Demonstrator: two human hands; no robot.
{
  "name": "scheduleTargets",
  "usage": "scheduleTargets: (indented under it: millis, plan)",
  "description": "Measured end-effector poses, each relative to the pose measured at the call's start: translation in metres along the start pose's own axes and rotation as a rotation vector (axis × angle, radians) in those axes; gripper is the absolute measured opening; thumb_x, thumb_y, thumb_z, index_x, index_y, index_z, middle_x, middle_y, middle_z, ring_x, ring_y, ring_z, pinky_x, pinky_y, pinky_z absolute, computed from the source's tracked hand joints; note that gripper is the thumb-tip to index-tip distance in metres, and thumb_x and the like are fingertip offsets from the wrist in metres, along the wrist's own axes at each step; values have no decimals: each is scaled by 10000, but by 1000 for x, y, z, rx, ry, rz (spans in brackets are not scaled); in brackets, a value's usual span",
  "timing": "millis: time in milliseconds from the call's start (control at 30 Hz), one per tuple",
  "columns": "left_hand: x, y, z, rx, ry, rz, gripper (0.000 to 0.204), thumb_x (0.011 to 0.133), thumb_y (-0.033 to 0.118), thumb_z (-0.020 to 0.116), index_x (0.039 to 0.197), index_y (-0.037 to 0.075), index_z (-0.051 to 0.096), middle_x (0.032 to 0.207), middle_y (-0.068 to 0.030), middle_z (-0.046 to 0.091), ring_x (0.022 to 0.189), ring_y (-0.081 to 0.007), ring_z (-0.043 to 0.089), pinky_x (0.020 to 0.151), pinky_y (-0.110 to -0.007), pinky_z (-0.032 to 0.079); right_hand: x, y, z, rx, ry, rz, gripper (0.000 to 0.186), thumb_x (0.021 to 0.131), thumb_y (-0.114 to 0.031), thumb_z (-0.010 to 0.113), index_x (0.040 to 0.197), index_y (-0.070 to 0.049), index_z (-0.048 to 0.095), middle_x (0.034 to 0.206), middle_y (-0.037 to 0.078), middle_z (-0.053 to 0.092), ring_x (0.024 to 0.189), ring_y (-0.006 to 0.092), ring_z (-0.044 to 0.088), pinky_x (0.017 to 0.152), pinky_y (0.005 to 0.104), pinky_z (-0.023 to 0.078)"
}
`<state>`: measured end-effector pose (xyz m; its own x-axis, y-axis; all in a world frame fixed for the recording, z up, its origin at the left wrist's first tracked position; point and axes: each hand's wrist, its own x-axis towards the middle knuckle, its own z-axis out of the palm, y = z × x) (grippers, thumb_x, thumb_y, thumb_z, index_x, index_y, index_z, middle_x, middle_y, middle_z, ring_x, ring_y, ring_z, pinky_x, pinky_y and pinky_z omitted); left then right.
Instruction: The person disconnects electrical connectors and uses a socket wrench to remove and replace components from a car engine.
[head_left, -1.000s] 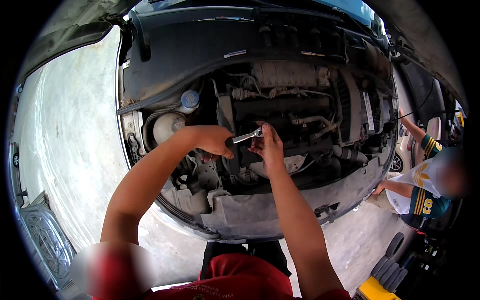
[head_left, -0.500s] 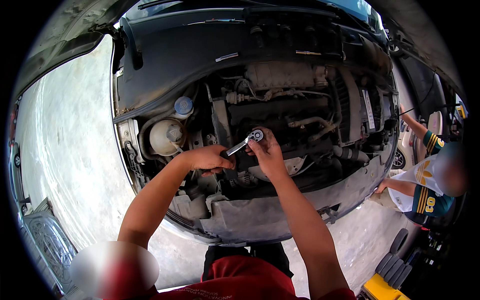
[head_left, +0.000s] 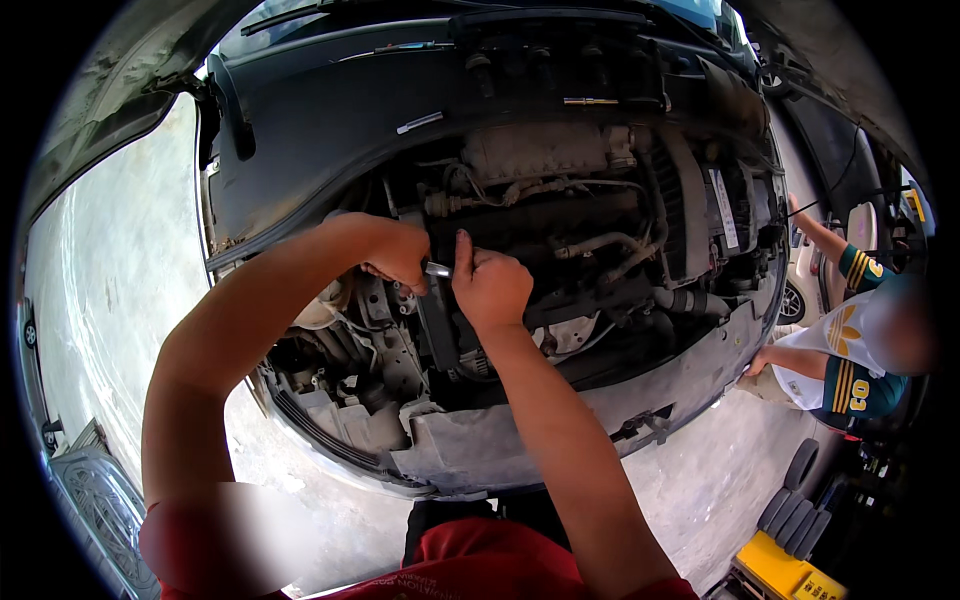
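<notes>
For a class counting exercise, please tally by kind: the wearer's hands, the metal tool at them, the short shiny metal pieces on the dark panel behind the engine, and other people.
Wearer's hands: 2 (left hand, right hand)
Metal tool: 1, partly hidden
Short metal pieces: 2 (left piece, right piece)
Other person: 1
Total: 6

wearer's two hands, one held tool, one engine, one co-worker

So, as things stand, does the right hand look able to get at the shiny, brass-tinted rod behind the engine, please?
Probably not just yet: the right hand seems closed around the metal tool, though the way over the engine to the rod looks open.
</notes>
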<state>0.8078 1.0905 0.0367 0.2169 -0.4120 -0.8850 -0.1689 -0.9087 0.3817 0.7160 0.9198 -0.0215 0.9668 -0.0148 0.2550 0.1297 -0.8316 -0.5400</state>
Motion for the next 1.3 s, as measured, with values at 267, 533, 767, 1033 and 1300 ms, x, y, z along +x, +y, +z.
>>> scheduleTargets:
  millis: [267,533,767,1033,1300]
  plan:
    - [25,-15,2,-514,-807,-47,596,986,448,678,566,164,364,520,34,357,410,-99,352,407,-283,293,-2,16,-4,154,140,-424,357,847,-183,780,592,-118,539,547,24,493,485,214,533,436,340,404]
    - [11,-5,22,-703,-542,-42,490,998,259,686,597,126,437,519,24,384,399,-99,356,376,-278,289,0,33,-5,293,-37,-493,357,819,-151,797,587,-127,526,553,7,479,469,175,505,432,309,404]
    - [5,11,89,-1093,-388,51,387,1009,167,674,689,97,469,542,26,399,422,-94,362,400,-289,286,8,50,-14,318,-254,-730,365,845,-234,777,560,-146,567,534,-13,489,487,169,527,464,318,428]
    - [26,95,179,-1860,-79,112,439,970,175,636,611,141,385,524,-5,365,399,-140,336,411,-313,288,38,59,-23,276,-786,-909,362,886,-287,689,564,-133,632,523,25,571,525,271,601,521,408,476]
    - [57,145,209,-2041,160,224,453,963,202,634,601,149,367,489,-7,332,375,-156,319,402,-340,265,-3,32,-39,191,-380,-140,246,868,-239,718,1012,-53,645,923,119,645,907,320,660,767,429,552]
